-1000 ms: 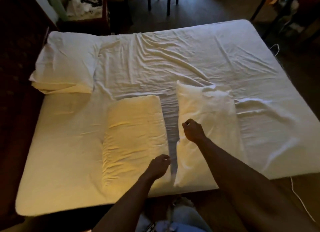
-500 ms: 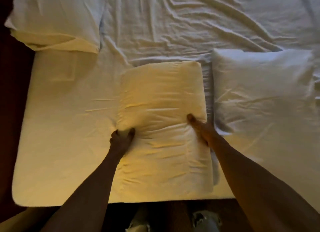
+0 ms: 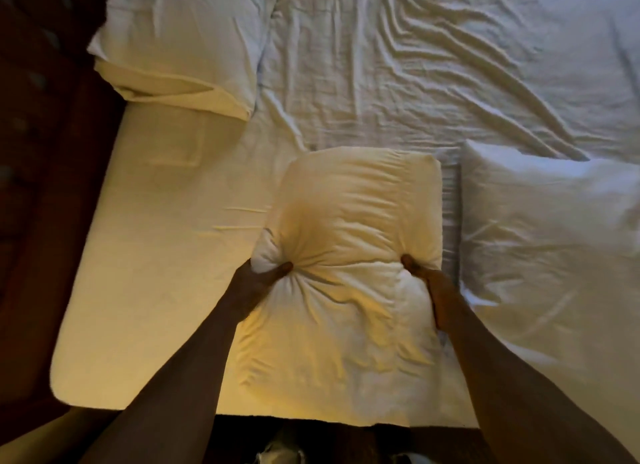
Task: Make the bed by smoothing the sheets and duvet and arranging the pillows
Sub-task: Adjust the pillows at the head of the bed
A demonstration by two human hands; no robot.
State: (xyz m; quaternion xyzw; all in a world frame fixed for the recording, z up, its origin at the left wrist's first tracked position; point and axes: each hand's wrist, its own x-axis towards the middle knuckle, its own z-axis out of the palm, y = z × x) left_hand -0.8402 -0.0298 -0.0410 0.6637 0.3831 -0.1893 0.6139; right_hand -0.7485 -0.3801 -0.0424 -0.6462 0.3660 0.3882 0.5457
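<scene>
From my head camera, I hold the middle pillow (image 3: 353, 256) by both side edges near the bed's near edge: my left hand (image 3: 258, 283) has its fingers curled under a bunched fold at the left side with the thumb dug into the top, and my right hand (image 3: 433, 287) pinches the right side, its thumb pressed into the fabric. The pillow lies on the wrinkled fitted sheet (image 3: 433, 76), just beside a second pillow (image 3: 550, 242) on its right, with a third pillow (image 3: 183, 38) well apart at the far left by the dark headboard (image 3: 41, 152)
</scene>
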